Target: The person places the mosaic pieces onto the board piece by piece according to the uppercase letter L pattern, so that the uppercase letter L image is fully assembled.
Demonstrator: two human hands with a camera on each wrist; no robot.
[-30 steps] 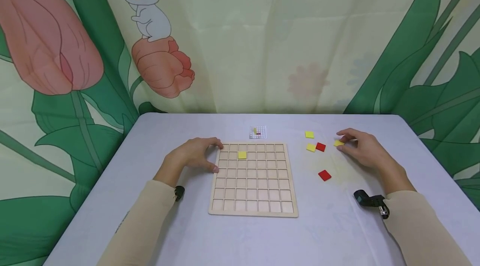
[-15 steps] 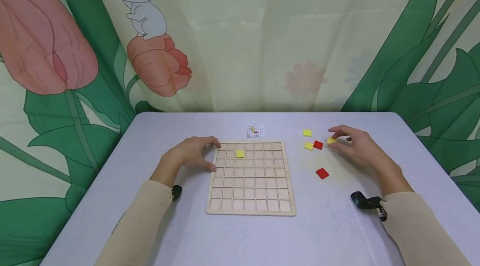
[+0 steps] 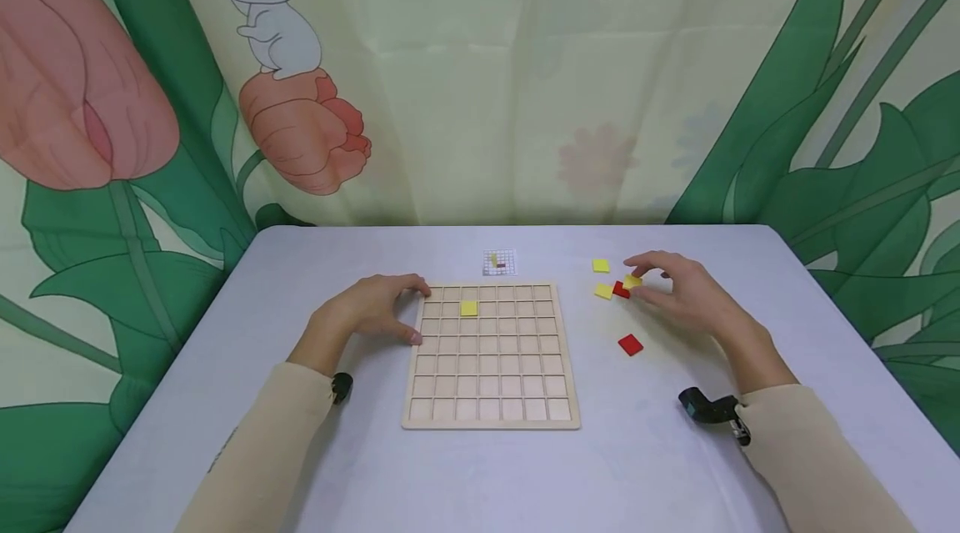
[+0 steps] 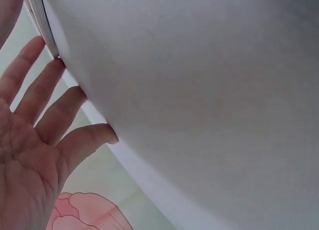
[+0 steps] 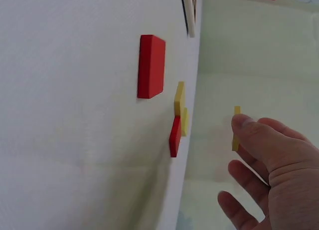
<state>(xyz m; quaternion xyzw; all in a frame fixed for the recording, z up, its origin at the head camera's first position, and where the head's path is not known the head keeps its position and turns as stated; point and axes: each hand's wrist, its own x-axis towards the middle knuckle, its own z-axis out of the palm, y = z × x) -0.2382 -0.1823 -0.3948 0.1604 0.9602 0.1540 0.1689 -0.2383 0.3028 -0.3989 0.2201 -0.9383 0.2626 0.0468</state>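
My right hand [image 3: 678,293] pinches a square yellow tile [image 3: 632,281] between thumb and fingertips. In the right wrist view that yellow tile [image 5: 236,143] is seen edge-on, lifted off the table. Below and beside it lie a red tile [image 3: 621,290] and a yellow tile [image 3: 603,292]; another yellow tile [image 3: 601,265] lies farther back and a second red tile [image 3: 630,344] nearer. With spread fingers, my left hand [image 3: 367,312] touches the left edge of the wooden grid board [image 3: 487,364]. One yellow tile [image 3: 468,309] sits in a cell near the board's back left.
A small printed grid card [image 3: 499,263] with coloured squares lies behind the board. White cloth covers the table [image 3: 480,483], and a patterned curtain [image 3: 465,99] hangs along its back edge.
My right hand has carried the pinched yellow tile leftward, toward the loose tiles. My left hand stays at the board's edge. The head view has shifted slightly.
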